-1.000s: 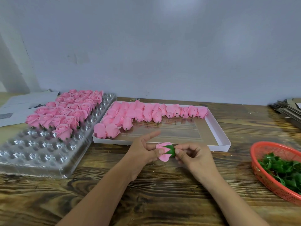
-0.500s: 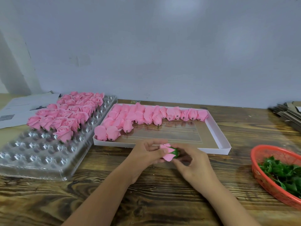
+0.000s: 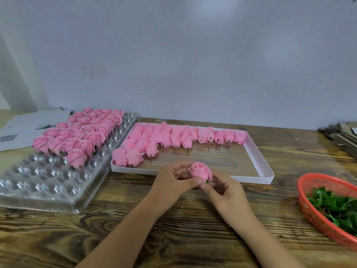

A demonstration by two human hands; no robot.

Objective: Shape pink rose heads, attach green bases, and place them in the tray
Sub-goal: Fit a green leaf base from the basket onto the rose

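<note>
**Head view: rose head pinched between both hands above the table**

Head camera, looking down on a dark, grained wooden table [image 3: 173, 229]. One pink rose head of soft folded petals [image 3: 200, 171] sits upright, bloom facing the camera, between the two hands. It is near the front rim of the shallow white cardboard box [image 3: 257, 151]. A sliver of green base [image 3: 207, 181] shows at its lower right edge.

Left hand [image 3: 170, 182]: fingers curled round the rose's left side, thumb tip pressed just under the bloom. Right hand [image 3: 224, 188]: fingers curled in, thumb and forefinger pinching at the base from below right. Thumbs nearly meet beneath the flower. Both forearms come in from the bottom edge and converge.

Box holds rows of unshaped pink buds [image 3: 173, 138] along its far and left sides. Left of it, a clear plastic cavity tray [image 3: 48, 180], far half filled with finished pink roses [image 3: 81, 136]. At right, a red mesh plastic basket [image 3: 309, 202] of loose green leaf pieces [image 3: 336, 206].
</note>
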